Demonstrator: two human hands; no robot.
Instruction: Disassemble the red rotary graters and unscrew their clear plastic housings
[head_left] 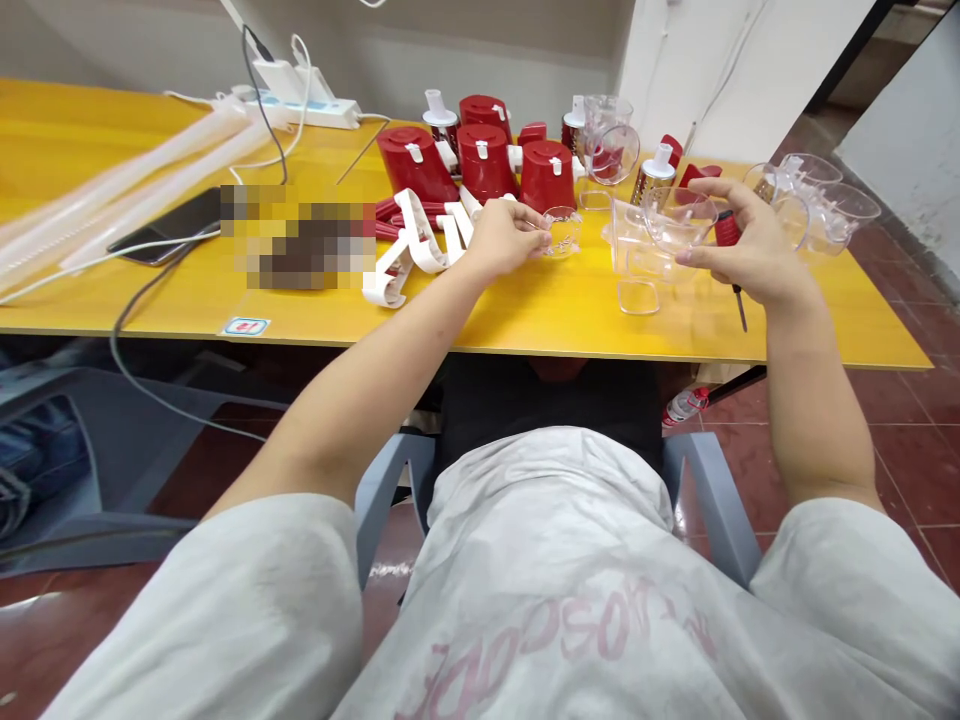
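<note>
My left hand (508, 238) has its fingertips pinched together at the left edge of a small clear round dish (564, 222). Small metal bits, seemingly screws, lie in the dish; whatever is between the fingertips is hidden. My right hand (757, 245) curves its thumb and fingers around the right side of a clear plastic hopper (630, 235), which has a round mouth and a squarish frame at its lower end. Behind that hand shows a screwdriver (726, 230) with a red handle and dark shaft; whether the hand touches it is unclear.
Red plastic housings (484, 160) and white curved handles (424, 235) lie left of centre. More clear hoppers (832, 200) stand at the right, and metal drums with white stems (654, 172) at the back. A phone (172, 225), cables and a power strip (322, 108) occupy the left.
</note>
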